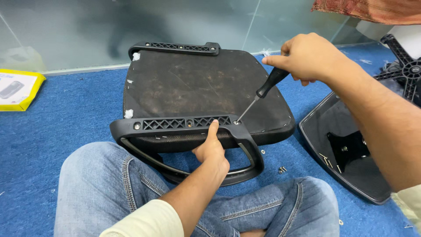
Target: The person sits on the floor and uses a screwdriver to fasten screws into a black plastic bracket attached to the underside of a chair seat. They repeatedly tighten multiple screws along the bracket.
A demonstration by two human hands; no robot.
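My right hand is wrapped around the screwdriver, its tip in the end screw of the near armrest, which my left hand steadies on the upturned seat lying across my lap on the blue carpet. The other bracket holes seem filled already; loose screws lie by the seat's right edge, beside a black panel, and nothing blocks me.

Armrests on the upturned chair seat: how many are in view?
2. One armrest runs along the seat's far edge; the near armrest sits at the front edge, gripped by the left hand while the right hand holds a screwdriver to it.
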